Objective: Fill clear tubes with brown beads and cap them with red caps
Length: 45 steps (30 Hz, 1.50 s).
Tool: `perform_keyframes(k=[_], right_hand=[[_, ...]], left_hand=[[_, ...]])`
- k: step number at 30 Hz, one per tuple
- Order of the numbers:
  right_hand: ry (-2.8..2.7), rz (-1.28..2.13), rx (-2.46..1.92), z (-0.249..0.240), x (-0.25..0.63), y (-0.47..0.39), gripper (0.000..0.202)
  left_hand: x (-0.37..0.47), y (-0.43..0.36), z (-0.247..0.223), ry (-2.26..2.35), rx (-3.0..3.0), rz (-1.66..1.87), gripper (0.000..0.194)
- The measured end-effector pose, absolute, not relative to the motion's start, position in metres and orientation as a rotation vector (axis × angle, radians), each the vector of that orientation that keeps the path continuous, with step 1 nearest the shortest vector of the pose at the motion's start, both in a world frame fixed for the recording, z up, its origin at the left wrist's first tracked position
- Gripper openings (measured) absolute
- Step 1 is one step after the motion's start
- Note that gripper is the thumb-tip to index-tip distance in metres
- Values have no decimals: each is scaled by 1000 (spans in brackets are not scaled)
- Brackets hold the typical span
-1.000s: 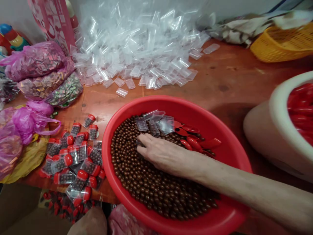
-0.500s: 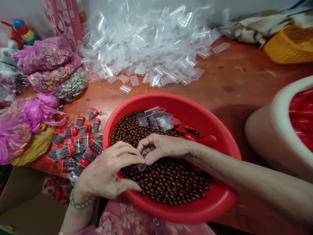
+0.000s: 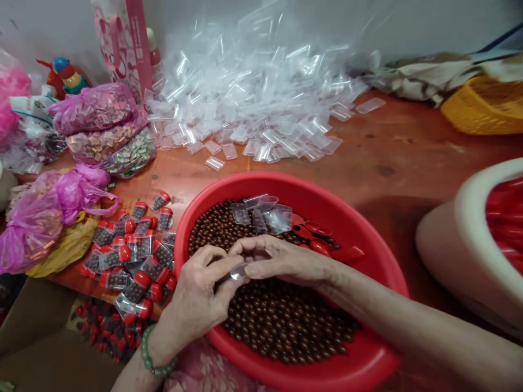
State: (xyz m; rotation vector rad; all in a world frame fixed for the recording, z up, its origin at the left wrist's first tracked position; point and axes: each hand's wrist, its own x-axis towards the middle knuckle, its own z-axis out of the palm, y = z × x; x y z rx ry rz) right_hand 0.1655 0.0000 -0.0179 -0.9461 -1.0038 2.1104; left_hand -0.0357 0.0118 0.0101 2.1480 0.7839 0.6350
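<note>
Over the red basin (image 3: 359,218) my two hands meet around a small clear plastic case (image 3: 238,272). My left hand (image 3: 204,288) pinches it between thumb and fingers. The curled fingers of my right hand (image 3: 278,258) close on its other end, hiding what is inside. Shiny brown balls (image 3: 290,326) fill much of the basin beneath. Several more clear cases (image 3: 278,218) lie on the balls at the far side, beside red plastic caps (image 3: 321,246).
Filled cases with red caps (image 3: 139,239) are heaped left of the basin, above a cardboard box (image 3: 36,332). Behind rises a big pile of clear cases (image 3: 253,103). A white bucket (image 3: 445,234) of red pieces stands right, a yellow basket (image 3: 469,114) farther back. Pink bags (image 3: 98,109) sit left.
My left thumb has come up and closed on the case, which now shows between both hands. The whole view has shifted, so everything sits slightly lower in it.
</note>
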Motion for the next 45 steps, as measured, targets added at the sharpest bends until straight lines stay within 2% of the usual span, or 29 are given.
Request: perform_keyframes(k=[4, 9, 13, 15, 17, 19, 20, 29, 32, 35, 38, 45], right_hand=[[-826, 2106, -933, -16, 162, -2, 55], [-752, 2057, -1015, -19, 154, -6, 41], [-821, 2005, -1102, -17, 154, -5, 37], [-1089, 1787, -1272, -15, 156, -3, 30], [-1675, 1282, -1511, -15, 155, -2, 22], [-2207, 757, -1596, -18, 153, -2, 23], [-2361, 647, -1586, -21, 151, -2, 25], [-2555, 766, -1669, -26, 160, 14, 22], [-2627, 791, -1686, -19, 159, 21, 15], [-2677, 800, -1686, -15, 147, 23, 22], [-2706, 900, -1596, -18, 135, 22, 27], [-2535, 1224, -1330, -29, 138, 23, 25]], left_hand=[[-37, 11, 1, 729, 2518, 830, 35], [-36, 7, -5, 690, 2671, 1004, 27], [-42, 4, -5, 777, 2609, 890, 33], [-48, 3, -6, 853, 2545, 822, 37], [-52, 4, -8, 934, 2484, 854, 39], [-55, 6, -11, 994, 2438, 907, 39], [-56, 7, -12, 1010, 2420, 918, 38], [-56, 8, -16, 1010, 2344, 947, 30], [-55, 8, -17, 1008, 2338, 953, 28], [-55, 8, -18, 1000, 2325, 967, 29], [-54, 9, -18, 1004, 2320, 983, 28], [-55, 9, -20, 1001, 2308, 989, 29]])
